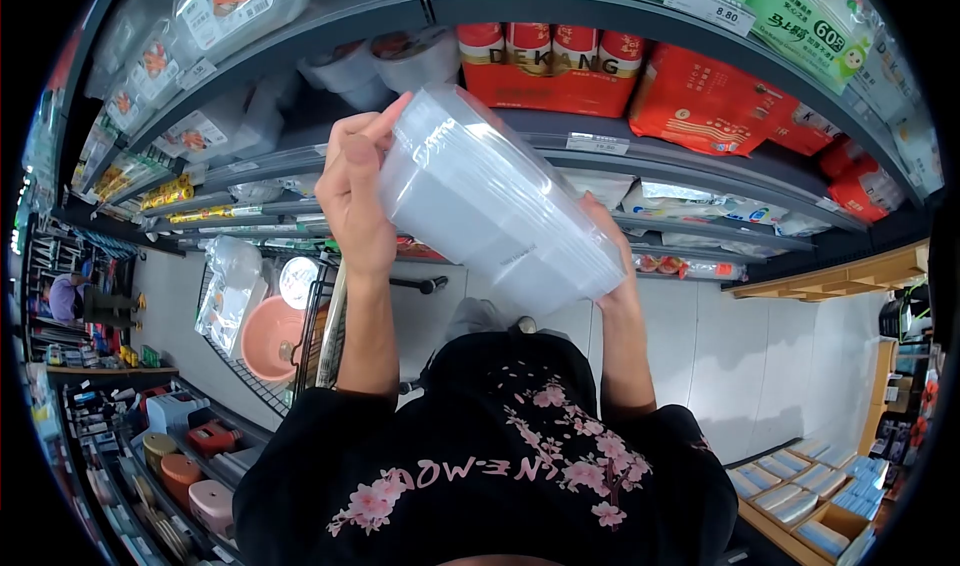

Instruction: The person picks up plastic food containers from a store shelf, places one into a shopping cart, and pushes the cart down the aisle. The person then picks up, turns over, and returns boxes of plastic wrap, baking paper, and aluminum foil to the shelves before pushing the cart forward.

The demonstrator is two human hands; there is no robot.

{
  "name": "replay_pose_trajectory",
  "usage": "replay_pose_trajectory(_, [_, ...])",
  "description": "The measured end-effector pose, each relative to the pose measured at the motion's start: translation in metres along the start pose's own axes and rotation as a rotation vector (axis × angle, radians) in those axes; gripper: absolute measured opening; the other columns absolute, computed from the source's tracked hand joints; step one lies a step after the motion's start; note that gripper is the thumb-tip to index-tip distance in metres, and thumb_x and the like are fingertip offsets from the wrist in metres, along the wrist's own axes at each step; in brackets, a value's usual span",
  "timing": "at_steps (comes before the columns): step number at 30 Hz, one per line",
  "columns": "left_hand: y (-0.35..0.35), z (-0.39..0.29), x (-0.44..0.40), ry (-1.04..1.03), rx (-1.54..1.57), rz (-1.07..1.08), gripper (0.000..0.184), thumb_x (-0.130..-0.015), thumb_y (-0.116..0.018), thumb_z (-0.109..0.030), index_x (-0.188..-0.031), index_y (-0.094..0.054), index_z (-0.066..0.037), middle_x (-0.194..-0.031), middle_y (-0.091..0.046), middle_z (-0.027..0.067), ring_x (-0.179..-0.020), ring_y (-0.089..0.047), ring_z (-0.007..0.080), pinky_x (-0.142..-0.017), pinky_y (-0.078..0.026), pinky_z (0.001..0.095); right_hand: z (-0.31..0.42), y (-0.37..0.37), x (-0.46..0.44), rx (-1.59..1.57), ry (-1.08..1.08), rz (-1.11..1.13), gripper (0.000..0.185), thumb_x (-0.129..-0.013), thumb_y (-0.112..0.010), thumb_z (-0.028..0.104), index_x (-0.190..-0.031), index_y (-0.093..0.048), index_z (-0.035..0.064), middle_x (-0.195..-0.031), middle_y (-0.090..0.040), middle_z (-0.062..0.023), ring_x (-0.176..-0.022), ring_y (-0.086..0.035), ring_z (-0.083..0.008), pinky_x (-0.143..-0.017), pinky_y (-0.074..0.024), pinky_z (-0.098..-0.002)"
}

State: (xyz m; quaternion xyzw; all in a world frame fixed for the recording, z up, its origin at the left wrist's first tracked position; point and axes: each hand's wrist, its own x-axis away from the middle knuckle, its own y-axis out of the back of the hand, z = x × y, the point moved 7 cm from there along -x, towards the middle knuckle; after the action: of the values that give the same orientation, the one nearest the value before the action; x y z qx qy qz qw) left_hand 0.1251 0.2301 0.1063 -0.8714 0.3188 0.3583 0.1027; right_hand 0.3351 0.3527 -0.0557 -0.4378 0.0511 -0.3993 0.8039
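A wrapped stack of clear plastic containers (500, 206) is held tilted in front of the shelves, between both my hands. My left hand (360, 191) grips its upper left end, with the thumb and fingers at the rim. My right hand (615, 256) is wrapped round the lower right end, its fingers partly hidden behind the stack. Behind the stack, round clear tubs (415, 56) and red DEKANG packs (550, 71) stand on the shelf.
A wire cart (325, 336) at the left holds a pink basin (272, 338) and plastic-wrapped goods (232, 286). Another person (85, 301) is at the far left. Boxed goods (800, 481) lie at the lower right. Grey floor (740, 346) shows below the shelves.
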Motion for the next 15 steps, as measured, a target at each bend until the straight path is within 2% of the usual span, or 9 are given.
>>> replay_pose_trajectory(2, [0.003,-0.001,0.004,0.038,-0.026,0.017,0.056,-0.106,-0.036,-0.041,-0.115,-0.069,0.004,-0.103,-0.060,0.0075,-0.088,-0.050,0.0127,-0.079,-0.040,0.0270,0.016,0.006,0.004,0.114,0.137,-0.083,0.038,-0.100,-0.054,0.034,-0.120,-0.060,0.0020,-0.121,-0.063,-0.0121,-0.107,-0.063,-0.0158,-0.090,-0.0521,-0.0302])
replay_pose_trajectory(3, [0.003,-0.001,0.007,0.075,-0.046,0.039,0.058,-0.107,-0.034,-0.042,-0.117,-0.067,0.005,-0.109,-0.062,0.0094,-0.093,-0.055,0.0141,-0.083,-0.042,0.0277,0.019,0.002,0.007,0.115,0.131,-0.078,0.038,-0.100,-0.054,0.034,-0.120,-0.060,0.0020,-0.121,-0.063,-0.0121,-0.107,-0.063,-0.0158,-0.090,-0.0521,-0.0302])
replay_pose_trajectory(4, [0.005,-0.002,0.010,0.078,-0.050,0.035,0.058,-0.107,-0.034,-0.042,-0.117,-0.067,0.005,-0.109,-0.062,0.0094,-0.093,-0.055,0.0141,-0.083,-0.042,0.0277,0.036,-0.005,0.016,0.174,0.282,-0.067,0.042,-0.103,-0.047,0.032,-0.130,-0.052,-0.0001,-0.124,-0.060,-0.0120,-0.111,-0.059,-0.0151,-0.094,-0.0482,-0.0296])
replay_pose_trajectory(5, [0.004,0.001,0.015,0.139,0.030,0.030,0.060,-0.107,-0.032,-0.042,-0.120,-0.065,0.006,-0.116,-0.062,0.0122,-0.101,-0.057,0.0165,-0.088,-0.043,0.0291,0.051,-0.013,0.025,0.235,0.436,-0.056,0.047,-0.106,-0.039,0.031,-0.139,-0.044,-0.0023,-0.128,-0.057,-0.0119,-0.114,-0.056,-0.0144,-0.098,-0.0442,-0.0289])
replay_pose_trajectory(7, [0.005,0.005,0.024,0.199,0.146,0.047,0.062,-0.108,-0.027,-0.042,-0.128,-0.055,0.010,-0.128,-0.059,0.0178,-0.117,-0.059,0.0225,-0.100,-0.043,0.0336,0.061,-0.024,0.035,0.296,0.527,-0.091,0.047,-0.106,-0.038,0.030,-0.140,-0.041,-0.0019,-0.131,-0.054,-0.0127,-0.118,-0.053,-0.0153,-0.101,-0.0417,-0.0299])
replay_pose_trajectory(8, [0.005,0.003,0.026,0.196,0.149,0.042,0.062,-0.108,-0.027,-0.042,-0.128,-0.055,0.010,-0.128,-0.059,0.0178,-0.117,-0.059,0.0225,-0.100,-0.043,0.0336,0.067,-0.027,0.040,0.353,0.620,-0.127,0.046,-0.106,-0.036,0.028,-0.142,-0.038,-0.0015,-0.135,-0.051,-0.0135,-0.122,-0.050,-0.0162,-0.104,-0.0392,-0.0309])
replay_pose_trajectory(10, [0.004,-0.002,0.028,0.198,0.159,0.063,0.072,-0.104,-0.025,-0.054,-0.135,-0.048,0.007,-0.133,-0.056,0.0169,-0.125,-0.052,0.0238,-0.107,-0.038,0.0367,0.069,-0.030,0.041,0.360,0.646,-0.124,0.046,-0.106,-0.037,0.025,-0.143,-0.036,-0.0020,-0.134,-0.050,-0.0138,-0.124,-0.049,-0.0181,-0.105,-0.0384,-0.0325])
replay_pose_trajectory(13, [0.007,-0.003,0.030,0.146,0.179,0.062,0.069,-0.104,-0.027,-0.052,-0.140,-0.041,0.005,-0.139,-0.050,0.0175,-0.130,-0.047,0.0240,-0.109,-0.036,0.0378,0.074,-0.042,0.050,0.439,0.743,-0.080,0.049,-0.104,-0.043,0.018,-0.146,-0.029,-0.0030,-0.138,-0.048,-0.0158,-0.127,-0.047,-0.0205,-0.107,-0.0361,-0.0344])
replay_pose_trajectory(15, [0.010,-0.004,0.028,0.116,0.192,0.041,0.068,-0.104,-0.028,-0.051,-0.142,-0.039,0.005,-0.141,-0.048,0.0178,-0.132,-0.046,0.0243,-0.110,-0.035,0.0385,0.076,-0.050,0.062,0.461,0.813,-0.017,0.052,-0.103,-0.044,0.019,-0.147,-0.028,-0.0032,-0.140,-0.046,-0.0172,-0.129,-0.045,-0.0216,-0.108,-0.0354,-0.0356])
